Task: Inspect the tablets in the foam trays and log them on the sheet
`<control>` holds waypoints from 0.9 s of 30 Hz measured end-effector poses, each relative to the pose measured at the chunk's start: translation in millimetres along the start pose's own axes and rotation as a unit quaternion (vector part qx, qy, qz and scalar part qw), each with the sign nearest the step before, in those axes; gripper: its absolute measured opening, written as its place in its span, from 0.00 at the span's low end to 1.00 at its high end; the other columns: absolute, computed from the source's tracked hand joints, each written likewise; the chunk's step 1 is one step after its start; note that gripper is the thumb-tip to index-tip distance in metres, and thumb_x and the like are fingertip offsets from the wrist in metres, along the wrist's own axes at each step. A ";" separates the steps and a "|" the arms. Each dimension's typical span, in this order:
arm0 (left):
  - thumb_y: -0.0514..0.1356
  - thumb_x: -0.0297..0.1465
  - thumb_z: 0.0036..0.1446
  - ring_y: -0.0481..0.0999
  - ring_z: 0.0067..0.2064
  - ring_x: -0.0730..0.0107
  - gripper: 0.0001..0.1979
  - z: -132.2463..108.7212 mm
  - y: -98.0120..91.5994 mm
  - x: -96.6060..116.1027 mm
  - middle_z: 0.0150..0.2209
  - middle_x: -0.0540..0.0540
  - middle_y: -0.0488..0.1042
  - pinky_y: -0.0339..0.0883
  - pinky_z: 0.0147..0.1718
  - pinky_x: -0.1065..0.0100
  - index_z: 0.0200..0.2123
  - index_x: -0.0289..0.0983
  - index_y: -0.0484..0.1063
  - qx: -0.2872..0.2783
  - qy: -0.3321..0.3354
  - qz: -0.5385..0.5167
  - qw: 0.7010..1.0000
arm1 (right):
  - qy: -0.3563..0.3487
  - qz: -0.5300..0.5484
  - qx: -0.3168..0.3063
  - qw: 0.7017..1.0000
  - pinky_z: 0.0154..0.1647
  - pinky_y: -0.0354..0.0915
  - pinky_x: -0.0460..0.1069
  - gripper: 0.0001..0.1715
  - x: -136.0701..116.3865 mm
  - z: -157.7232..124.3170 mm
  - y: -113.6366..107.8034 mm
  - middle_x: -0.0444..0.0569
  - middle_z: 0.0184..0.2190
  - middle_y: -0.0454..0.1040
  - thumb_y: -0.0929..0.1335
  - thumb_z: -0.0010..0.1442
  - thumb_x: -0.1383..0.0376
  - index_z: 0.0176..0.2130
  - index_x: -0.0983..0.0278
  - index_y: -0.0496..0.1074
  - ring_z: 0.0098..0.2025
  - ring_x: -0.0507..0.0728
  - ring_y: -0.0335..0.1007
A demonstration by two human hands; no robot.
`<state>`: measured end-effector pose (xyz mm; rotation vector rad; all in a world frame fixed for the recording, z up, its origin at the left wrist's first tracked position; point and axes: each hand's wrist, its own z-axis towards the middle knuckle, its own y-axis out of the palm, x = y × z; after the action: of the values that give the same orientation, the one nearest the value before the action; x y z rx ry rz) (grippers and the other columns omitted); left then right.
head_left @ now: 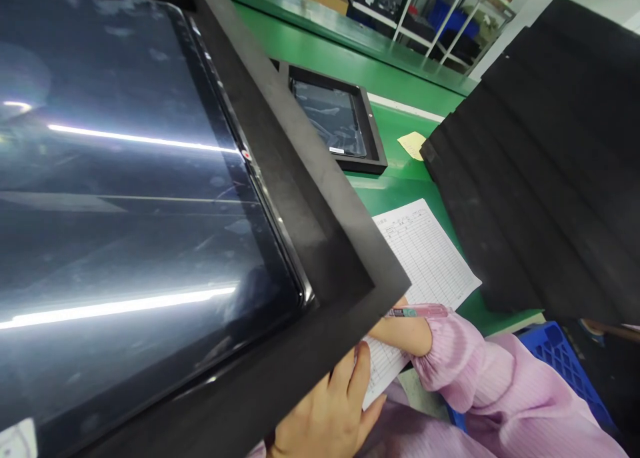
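Left hand has its fingers curled up against the near edge of the black foam tray, gripping it from below. The tray is tilted up, with a glossy dark screen panel sitting in it. Right hand is mostly hidden under the tray's corner, so can't tell what its fingers are doing; a pink pen lies by its wrist, over a printed form on the green table. Far side has another tray with a panel, and a stack of black foam sheets on the right.

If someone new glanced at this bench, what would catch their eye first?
Most likely the big glossy screen in its black foam tray, filling the left and mirroring ceiling lights. At the bottom a hand grips the tray's edge over a printed form. A stack of black foam sheets looms right.
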<state>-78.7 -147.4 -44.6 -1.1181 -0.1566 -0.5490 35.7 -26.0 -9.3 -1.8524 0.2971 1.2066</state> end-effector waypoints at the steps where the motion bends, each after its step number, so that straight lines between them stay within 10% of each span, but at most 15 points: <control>1: 0.50 0.42 0.60 0.73 0.39 0.54 0.22 0.3 -0.2 0.0 0.47 0.36 0.72 0.62 0.50 0.52 0.42 0.30 0.73 0.001 0.000 0.000 1.000 | -0.005 0.003 -0.001 1.000 0.24 0.64 0.45 0.17 -0.4 0.4 -0.3 0.43 0.20 0.66 0.62 0.61 0.59 0.24 0.63 0.64 0.23 0.50 0.63; 27: 0.57 0.43 0.53 0.69 0.50 0.45 0.25 -8.1 -0.1 -4.0 0.50 0.36 0.70 0.61 0.52 0.50 0.48 0.31 0.69 -0.040 0.019 0.020 0.999 | 0.040 0.009 -0.007 0.999 0.25 0.64 0.43 0.18 -8.7 -0.3 1.8 0.42 0.22 0.68 0.63 0.61 0.62 0.22 0.64 0.62 0.24 0.48 0.63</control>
<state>-83.4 -153.2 -49.7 -1.1851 -0.0792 -0.5436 30.4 -29.4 -3.0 -1.9171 0.3507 1.1508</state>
